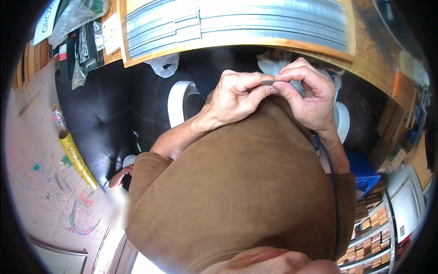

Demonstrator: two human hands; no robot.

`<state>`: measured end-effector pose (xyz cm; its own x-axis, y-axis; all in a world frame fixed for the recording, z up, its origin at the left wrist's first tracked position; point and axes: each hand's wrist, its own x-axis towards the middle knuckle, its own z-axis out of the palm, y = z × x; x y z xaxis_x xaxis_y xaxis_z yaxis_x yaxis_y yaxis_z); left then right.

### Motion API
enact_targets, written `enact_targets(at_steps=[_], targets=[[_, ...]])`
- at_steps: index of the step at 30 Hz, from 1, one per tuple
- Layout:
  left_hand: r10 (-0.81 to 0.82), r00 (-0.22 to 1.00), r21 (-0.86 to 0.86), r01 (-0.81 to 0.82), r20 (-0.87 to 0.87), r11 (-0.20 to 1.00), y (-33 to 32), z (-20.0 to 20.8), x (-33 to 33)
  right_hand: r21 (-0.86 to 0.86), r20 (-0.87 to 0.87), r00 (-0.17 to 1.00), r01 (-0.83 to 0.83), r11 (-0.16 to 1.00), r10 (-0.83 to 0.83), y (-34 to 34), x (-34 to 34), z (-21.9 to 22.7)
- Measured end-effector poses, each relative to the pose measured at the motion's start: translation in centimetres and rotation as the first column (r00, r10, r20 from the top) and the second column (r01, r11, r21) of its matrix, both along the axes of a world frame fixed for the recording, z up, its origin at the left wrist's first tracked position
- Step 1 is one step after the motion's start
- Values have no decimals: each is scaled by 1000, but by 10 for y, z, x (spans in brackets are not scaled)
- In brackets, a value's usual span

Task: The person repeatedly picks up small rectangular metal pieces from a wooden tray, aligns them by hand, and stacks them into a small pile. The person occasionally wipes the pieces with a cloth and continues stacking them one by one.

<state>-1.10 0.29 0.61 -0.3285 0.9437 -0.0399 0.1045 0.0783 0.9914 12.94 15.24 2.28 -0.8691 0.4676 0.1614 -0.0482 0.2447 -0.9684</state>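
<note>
Between the fingertips of both my hands is a small thin dark-grey piece (268, 82), like a short stack of narrow strips; its exact kind cannot be made out. My left hand (237, 96) pinches its left end with thumb and forefinger. At the right end, my right hand (308, 93) grips it between thumb and forefinger, the other fingers curled. Both hands are in front of my brown shirt, just short of the bench edge. Beyond them a wooden-framed tray (273, 44) holds rows of thin silvery metal strips (273, 23) packed side by side.
White chair arms (179, 102) flank me. A black padded seat (105, 118) and a yellow roll (77, 160) are at left, with another person's hand (121, 176) nearby. Plastic bags (77, 23) lie at the far left. At right stand a blue bin (362, 171) and shelves of wooden blocks (374, 237).
</note>
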Motion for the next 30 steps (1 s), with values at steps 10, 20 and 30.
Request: enact_targets(at_steps=[10,20,30], targets=[[78,995,51,-81,56,995,5,-1,5,53,81,946,311,949,-314,61,32,63],[24,912,-163,47,409,986,20,9,9,42,237,956,168,985,-173,41,21,57],[-54,998,52,54,-15,997,33,26,5,68,54,990,125,990,-129,12,10,44]])
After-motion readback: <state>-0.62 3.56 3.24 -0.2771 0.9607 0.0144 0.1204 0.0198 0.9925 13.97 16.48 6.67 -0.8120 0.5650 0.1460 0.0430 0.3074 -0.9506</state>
